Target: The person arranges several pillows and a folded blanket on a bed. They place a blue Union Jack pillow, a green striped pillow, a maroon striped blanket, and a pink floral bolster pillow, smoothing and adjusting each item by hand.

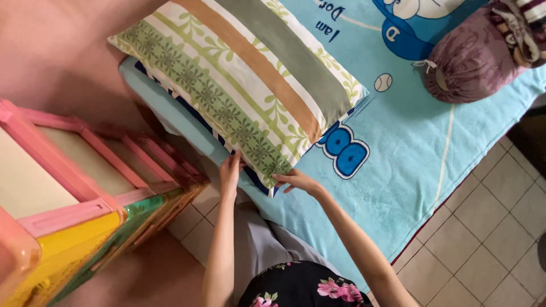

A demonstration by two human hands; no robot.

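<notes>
A large pillow with green, white, tan and grey striped floral cover lies on top of a second, blue pillow at the head of the bed. My left hand rests against the near corner of the stack, fingers touching the lower pillow's edge. On the striped pillow's corner, by the light blue bed sheet, lies my right hand with its fingers spread. Neither hand closes around anything.
A purple bolster lies at the far right of the bed with a striped cloth beside it. A pink, yellow and green plastic shelf unit stands at the left. Pink wall behind; tiled floor at the right.
</notes>
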